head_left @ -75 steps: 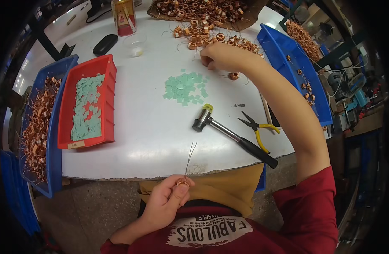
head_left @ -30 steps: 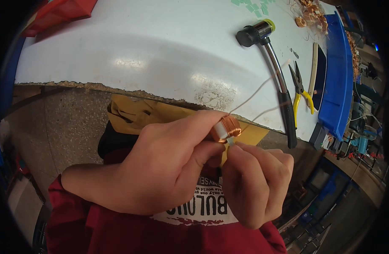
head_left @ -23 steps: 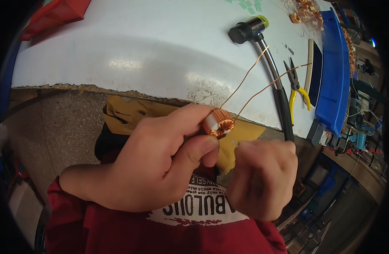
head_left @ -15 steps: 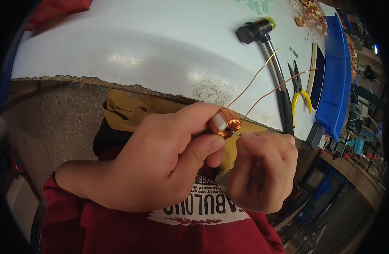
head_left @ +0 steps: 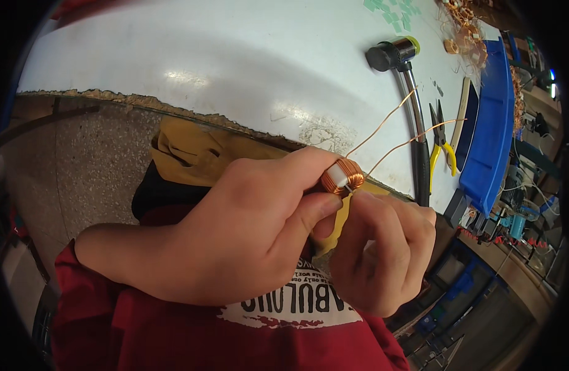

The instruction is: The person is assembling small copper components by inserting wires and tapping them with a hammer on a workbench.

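Pinched between the thumb and fingers of my left hand [head_left: 253, 216] is a copper-wound coil [head_left: 344, 177] with a white core face showing. Two long copper wire ends [head_left: 383, 125] rise from it toward the upper right, over the table edge. My right hand [head_left: 383, 247] is closed right beside the coil, its fingertips gripping a thin pale pin-like piece [head_left: 350, 190] at the coil's opening. What that piece is, and how far it reaches inside, I cannot make out.
On the white table [head_left: 235, 68] lie a mallet [head_left: 392, 54] with a black handle, yellow-handled pliers [head_left: 442, 148] and a blue tray [head_left: 490, 123]. Green scraps [head_left: 392, 12] and copper wire bits [head_left: 467, 31] lie farther off. The near table edge is ragged.
The coil and both hands sit slightly farther right in view. My right fingertips are closer to the coil's opening. The table scene has shifted down and right with the head.
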The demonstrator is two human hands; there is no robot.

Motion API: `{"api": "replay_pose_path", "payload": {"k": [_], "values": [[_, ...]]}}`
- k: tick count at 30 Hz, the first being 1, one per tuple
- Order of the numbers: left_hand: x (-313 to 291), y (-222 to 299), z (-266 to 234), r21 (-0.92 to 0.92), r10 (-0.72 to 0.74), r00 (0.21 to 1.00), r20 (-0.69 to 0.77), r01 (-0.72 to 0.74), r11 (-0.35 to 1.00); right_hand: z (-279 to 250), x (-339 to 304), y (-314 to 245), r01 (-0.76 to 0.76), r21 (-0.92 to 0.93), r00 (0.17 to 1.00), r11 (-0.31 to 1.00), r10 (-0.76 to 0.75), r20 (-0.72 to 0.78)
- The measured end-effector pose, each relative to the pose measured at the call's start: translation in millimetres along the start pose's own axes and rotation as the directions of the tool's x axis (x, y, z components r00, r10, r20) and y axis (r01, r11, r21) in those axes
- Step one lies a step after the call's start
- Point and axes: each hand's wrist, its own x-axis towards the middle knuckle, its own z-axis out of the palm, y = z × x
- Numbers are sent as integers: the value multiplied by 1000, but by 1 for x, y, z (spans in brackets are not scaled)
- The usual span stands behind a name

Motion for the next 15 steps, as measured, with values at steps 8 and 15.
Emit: {"api": "replay_pose_path", "payload": {"k": [8, 15], "values": [[-3, -10, 6, 201, 150, 985, -91, -129, 971, 2, -4, -3, 27, -85, 999, 996, -25, 26], [-1, -10, 5, 339, 295, 945, -142, -233, 911, 11, -2, -3, -10, -18, 1000, 1000, 9, -27]]}}
